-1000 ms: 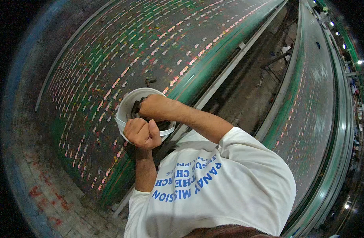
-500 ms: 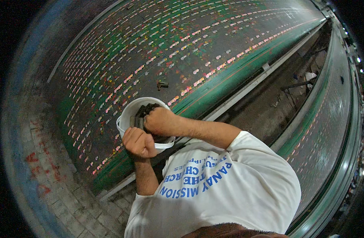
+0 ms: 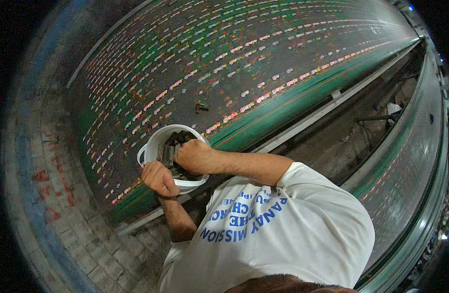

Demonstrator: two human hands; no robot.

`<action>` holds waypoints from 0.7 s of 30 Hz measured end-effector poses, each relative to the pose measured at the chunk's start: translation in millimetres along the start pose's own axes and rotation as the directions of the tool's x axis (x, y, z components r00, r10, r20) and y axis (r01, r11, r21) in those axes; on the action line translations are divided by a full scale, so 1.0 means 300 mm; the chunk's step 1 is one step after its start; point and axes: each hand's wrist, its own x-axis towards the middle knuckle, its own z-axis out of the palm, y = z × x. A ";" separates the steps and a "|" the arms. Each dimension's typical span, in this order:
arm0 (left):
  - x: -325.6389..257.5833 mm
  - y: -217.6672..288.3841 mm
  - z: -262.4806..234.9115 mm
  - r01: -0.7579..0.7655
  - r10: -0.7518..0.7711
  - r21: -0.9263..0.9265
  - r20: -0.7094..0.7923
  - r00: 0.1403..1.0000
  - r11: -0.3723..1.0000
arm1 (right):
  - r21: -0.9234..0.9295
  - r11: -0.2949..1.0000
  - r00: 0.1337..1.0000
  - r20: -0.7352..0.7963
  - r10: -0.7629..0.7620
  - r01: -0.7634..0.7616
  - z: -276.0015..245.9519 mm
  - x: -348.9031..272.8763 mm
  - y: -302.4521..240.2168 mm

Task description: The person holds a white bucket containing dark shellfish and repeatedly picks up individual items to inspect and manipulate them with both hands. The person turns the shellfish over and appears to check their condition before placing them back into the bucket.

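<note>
In front of my chest is a white bucket [image 3: 150, 142], its open mouth facing up. My left hand [image 3: 159, 179] is closed over the bucket's near left rim. Inside the bucket lie several dark, lumpy pieces and greyish cylindrical pieces [image 3: 166, 155]; I cannot tell what they are made of. My right hand [image 3: 194, 156] reaches into the bucket from the right, fingers curled down among these pieces. Its fingertips are hidden, so whatever it grips does not show.
Beyond the bucket stretches a long dark and green surface [image 3: 263, 117] with rows of small pink and white marks. A short dark cylindrical piece [image 3: 202, 106] lies on it. A pale rail [image 3: 302, 124] borders a brown trough on the right. Grey block paving [image 3: 73, 234] is at left.
The bucket and both hands have shifted slightly left and down in the picture. More of the cylindrical pieces shows beside my right hand, which stays inside the bucket.
</note>
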 end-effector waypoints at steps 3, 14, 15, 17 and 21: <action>0.011 0.011 0.009 0.020 -0.022 -0.058 -0.034 0.999 0.998 | 0.054 0.999 0.998 -0.069 -0.002 0.006 -0.004 -0.012 0.015; 0.140 0.134 0.088 0.046 -0.076 -0.237 -0.120 0.990 0.970 | 0.418 0.885 0.897 -0.442 -0.001 0.207 -0.127 -0.086 0.081; 0.149 0.140 0.102 0.037 -0.063 -0.217 -0.114 0.991 0.976 | 0.477 0.850 0.883 -0.468 0.031 0.223 -0.143 -0.105 0.099; 0.163 0.184 0.130 0.055 -0.069 -0.131 -0.104 0.992 0.990 | 0.620 0.726 0.843 -0.527 0.106 0.296 -0.160 -0.147 0.174; 0.260 0.301 0.246 0.029 -0.031 -0.025 -0.098 0.995 0.999 | 0.740 0.584 0.826 -0.528 0.197 0.333 -0.265 -0.317 0.362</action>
